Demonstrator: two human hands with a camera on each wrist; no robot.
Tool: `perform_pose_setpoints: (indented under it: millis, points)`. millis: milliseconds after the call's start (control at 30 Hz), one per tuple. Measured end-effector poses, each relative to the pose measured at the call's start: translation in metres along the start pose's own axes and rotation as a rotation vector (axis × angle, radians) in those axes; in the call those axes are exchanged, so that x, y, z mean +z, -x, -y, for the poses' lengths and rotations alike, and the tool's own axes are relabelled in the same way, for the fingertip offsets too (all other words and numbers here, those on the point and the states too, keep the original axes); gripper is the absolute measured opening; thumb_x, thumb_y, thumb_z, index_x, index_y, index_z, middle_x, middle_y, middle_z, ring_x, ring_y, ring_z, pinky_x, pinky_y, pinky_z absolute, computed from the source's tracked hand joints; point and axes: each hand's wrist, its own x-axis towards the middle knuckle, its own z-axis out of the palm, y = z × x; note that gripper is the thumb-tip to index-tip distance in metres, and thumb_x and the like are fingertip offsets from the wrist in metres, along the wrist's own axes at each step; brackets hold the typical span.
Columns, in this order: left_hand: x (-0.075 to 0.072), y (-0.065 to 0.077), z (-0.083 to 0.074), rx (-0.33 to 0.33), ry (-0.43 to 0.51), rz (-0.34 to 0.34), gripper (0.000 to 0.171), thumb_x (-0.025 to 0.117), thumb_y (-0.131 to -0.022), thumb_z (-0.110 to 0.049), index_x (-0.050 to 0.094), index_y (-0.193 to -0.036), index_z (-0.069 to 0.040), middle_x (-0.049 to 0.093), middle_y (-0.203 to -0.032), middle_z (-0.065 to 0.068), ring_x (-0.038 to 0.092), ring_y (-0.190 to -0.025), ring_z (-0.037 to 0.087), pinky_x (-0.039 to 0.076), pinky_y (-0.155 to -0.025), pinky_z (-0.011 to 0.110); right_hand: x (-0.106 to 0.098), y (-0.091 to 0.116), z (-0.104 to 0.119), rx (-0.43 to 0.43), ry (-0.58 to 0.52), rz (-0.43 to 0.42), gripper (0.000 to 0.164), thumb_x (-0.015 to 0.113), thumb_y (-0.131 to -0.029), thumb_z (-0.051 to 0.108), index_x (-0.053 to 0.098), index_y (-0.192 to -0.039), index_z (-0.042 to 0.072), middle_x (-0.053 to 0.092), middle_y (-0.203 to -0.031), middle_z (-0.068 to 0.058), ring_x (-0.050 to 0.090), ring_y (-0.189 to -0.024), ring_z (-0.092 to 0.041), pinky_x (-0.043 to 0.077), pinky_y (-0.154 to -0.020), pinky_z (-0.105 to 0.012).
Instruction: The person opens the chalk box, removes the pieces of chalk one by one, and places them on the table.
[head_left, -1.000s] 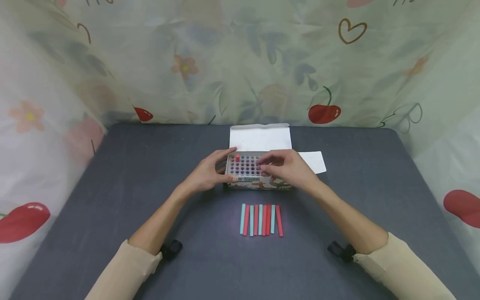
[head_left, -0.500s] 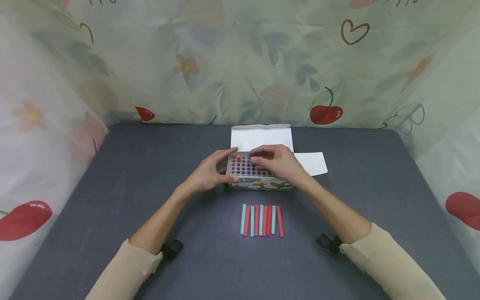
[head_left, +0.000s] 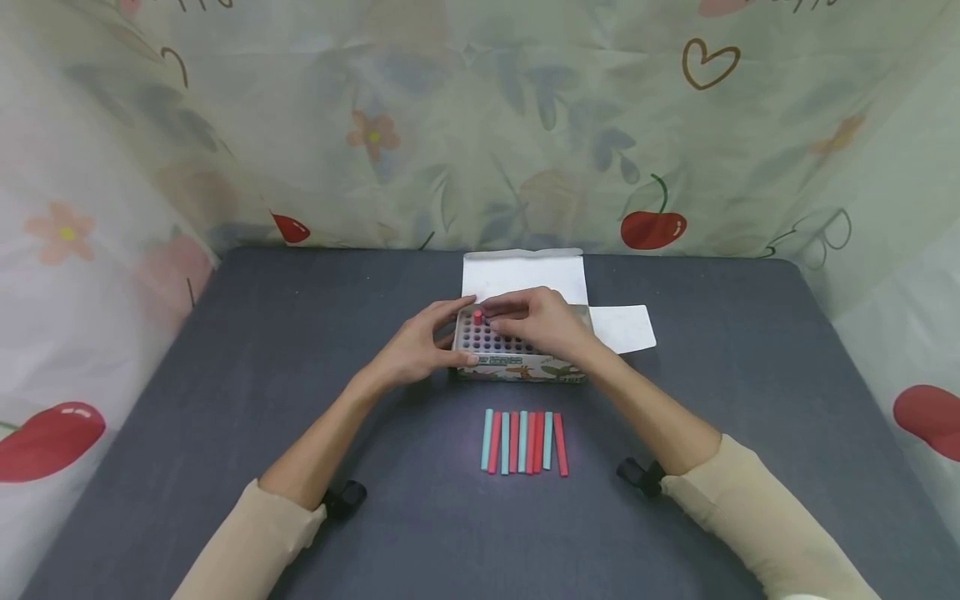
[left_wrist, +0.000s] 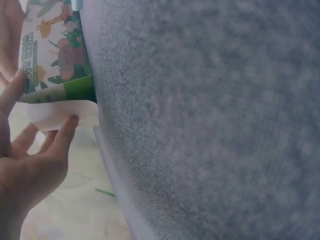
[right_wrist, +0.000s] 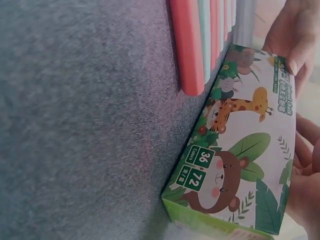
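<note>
A chalk box (head_left: 517,369) printed with animals sits on the table, its lid folded back and a grid of holes in its top. One red chalk stick (head_left: 477,317) stands upright near the grid's back left corner. My left hand (head_left: 416,343) grips the box's left end, thumb at the front edge; in the left wrist view its fingers reach the white side flap (left_wrist: 60,114). Over the grid, my right hand (head_left: 547,321) has its thumb and fingers bent together just right of the red stick. I cannot tell whether a chalk stick is between those fingertips.
Several red and light blue chalk sticks (head_left: 522,442) lie side by side in front of the box. The box's white lid (head_left: 525,273) lies open behind it, and a white flap (head_left: 624,327) sticks out right. A patterned cloth (head_left: 480,150) hangs behind the dark table (head_left: 337,292).
My right hand has moved left across the grid, from its right part to beside the upright red chalk stick. The left hand has stayed on the box.
</note>
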Motion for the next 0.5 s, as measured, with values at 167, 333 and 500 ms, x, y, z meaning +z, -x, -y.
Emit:
perform_pose_setpoints:
  millis: [167, 333, 500]
  points:
    - [-0.002, 0.005, -0.016, 0.007, 0.048, 0.015, 0.080, 0.075, -0.076, -0.011, 0.031, -0.143, -0.013, 0.033, -0.135, 0.012, 0.029, -0.131, 0.026, 0.034, -0.103, 0.041, 0.002, -0.005, 0.002, -0.004, 0.075, 0.001, 0.031, 0.067, -0.084, 0.024, 0.066, -0.113, 0.016, 0.067, -0.101, 0.002, 0.063, -0.086, -0.006, 0.052, -0.072, -0.028]
    - [-0.004, 0.009, -0.029, -0.011, 0.047, 0.019, 0.079, 0.073, -0.077, -0.008, 0.031, -0.143, -0.009, 0.032, -0.136, 0.016, 0.029, -0.131, 0.029, 0.035, -0.103, 0.043, 0.003, -0.008, 0.002, 0.026, 0.130, 0.000, 0.029, 0.066, -0.084, 0.024, 0.067, -0.112, 0.018, 0.068, -0.095, 0.004, 0.062, -0.079, -0.006, 0.051, -0.067, -0.027]
    - [-0.004, 0.010, -0.030, -0.013, 0.041, 0.025, 0.078, 0.072, -0.077, -0.008, 0.030, -0.143, -0.009, 0.031, -0.137, 0.016, 0.030, -0.130, 0.030, 0.036, -0.101, 0.043, 0.005, -0.011, 0.004, 0.030, 0.199, 0.000, 0.028, 0.065, -0.085, 0.027, 0.068, -0.111, 0.019, 0.068, -0.094, 0.005, 0.060, -0.076, -0.006, 0.050, -0.066, -0.026]
